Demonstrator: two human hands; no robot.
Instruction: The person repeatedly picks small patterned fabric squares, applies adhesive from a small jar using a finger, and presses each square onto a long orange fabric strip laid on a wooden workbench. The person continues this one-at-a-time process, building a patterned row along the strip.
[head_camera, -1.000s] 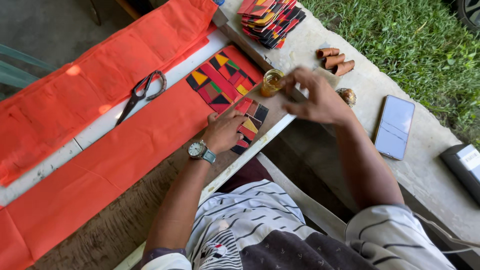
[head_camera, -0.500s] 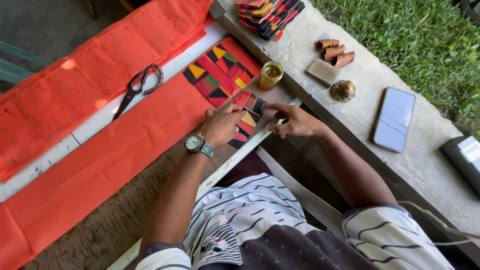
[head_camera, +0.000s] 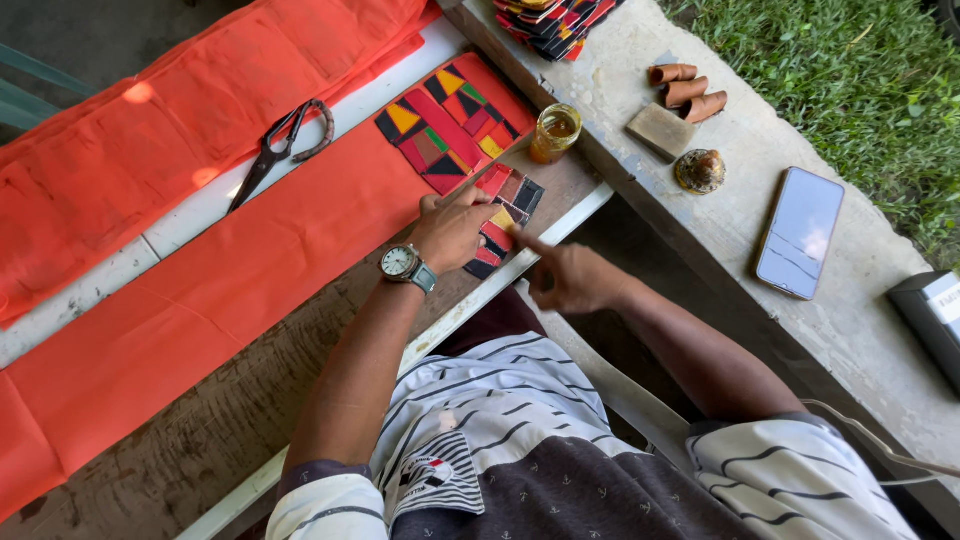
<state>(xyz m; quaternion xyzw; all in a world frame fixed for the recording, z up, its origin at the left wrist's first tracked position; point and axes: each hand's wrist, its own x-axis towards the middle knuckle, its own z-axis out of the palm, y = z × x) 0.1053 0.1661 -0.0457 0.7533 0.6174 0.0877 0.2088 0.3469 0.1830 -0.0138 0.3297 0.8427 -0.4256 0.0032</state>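
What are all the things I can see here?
patchwork cloth: one, many colours, on the orange fabric under the left hand
orange fabric: long strips, across the table
scissors: one pair, dark, on the white strip between the fabrics
jar: one, amber, beside the patchwork
cloth stack: one, multicoloured, top of the ledge
brown rolls: three, on the ledge
block: one, tan, by the rolls
phone: one, on the ledge
watch: one, left wrist
hands: left hand on the patchwork; right hand pointing at its edge
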